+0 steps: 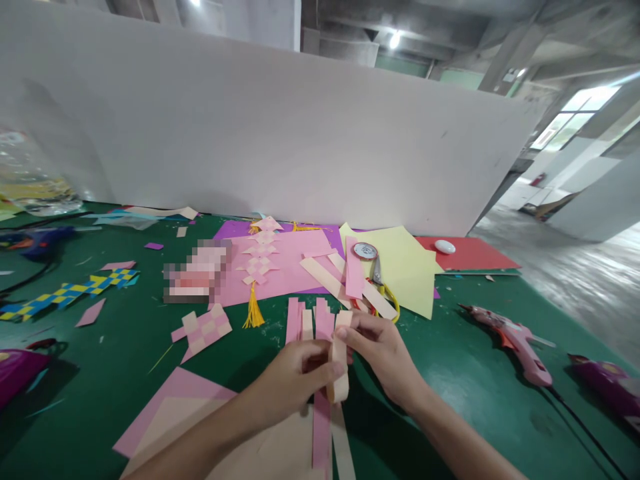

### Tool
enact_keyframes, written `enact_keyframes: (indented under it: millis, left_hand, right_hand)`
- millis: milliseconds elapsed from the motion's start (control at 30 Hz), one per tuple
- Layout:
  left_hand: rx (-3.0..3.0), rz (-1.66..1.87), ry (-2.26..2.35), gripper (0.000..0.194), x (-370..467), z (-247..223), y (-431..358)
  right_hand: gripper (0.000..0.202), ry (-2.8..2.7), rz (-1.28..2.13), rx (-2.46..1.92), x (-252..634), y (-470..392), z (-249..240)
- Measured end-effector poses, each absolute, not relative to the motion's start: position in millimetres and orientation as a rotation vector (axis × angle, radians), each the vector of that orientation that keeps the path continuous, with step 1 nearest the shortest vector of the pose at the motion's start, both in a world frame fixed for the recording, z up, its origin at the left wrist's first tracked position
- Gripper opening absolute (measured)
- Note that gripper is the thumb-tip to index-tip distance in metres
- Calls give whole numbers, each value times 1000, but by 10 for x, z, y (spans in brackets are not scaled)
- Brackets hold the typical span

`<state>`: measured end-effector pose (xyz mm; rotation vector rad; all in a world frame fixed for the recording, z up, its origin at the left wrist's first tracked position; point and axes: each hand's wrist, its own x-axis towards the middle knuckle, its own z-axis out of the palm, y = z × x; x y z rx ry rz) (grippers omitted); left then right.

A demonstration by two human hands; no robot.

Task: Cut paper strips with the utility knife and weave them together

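Observation:
A cream paper strip [341,385], curved into a loop at its lower end, is between my two hands. My left hand [305,373] is closed with its thumb pressing on the strip. The thumb and fingers of my right hand [375,347] pinch the same strip near its upper end. Under my hands lie pink strips [322,433] running toward me, and more pink [293,320] and cream strips [307,325] stick out beyond my left fingers. A woven pink and cream piece [205,330] lies left of my hands. Some left fingers are hidden.
Yellow-handled scissors [390,303], a tape measure [365,251] and loose strips lie ahead on coloured sheets. A pink glue gun [515,340] and its cord are at the right. Large sheets [170,407] lie near front left; a white panel [280,133] stands behind.

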<state>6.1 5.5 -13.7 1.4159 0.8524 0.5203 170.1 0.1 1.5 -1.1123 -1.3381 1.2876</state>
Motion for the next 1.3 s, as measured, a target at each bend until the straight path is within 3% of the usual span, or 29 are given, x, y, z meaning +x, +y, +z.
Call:
enact_keyframes:
  millis: [467, 767, 1300]
  left_hand:
    - [1501, 494, 943, 37, 70, -100, 18]
    - [1462, 455, 904, 24, 90, -69, 1]
    - [1404, 467, 851, 27, 104, -59, -18]
  right_hand:
    - [27, -1428, 1124, -1194, 1703, -4, 13]
    - [30, -1479, 1119, -1213, 1663, -38, 45]
    - [29, -1479, 1144, -1232, 1668, -46, 49]
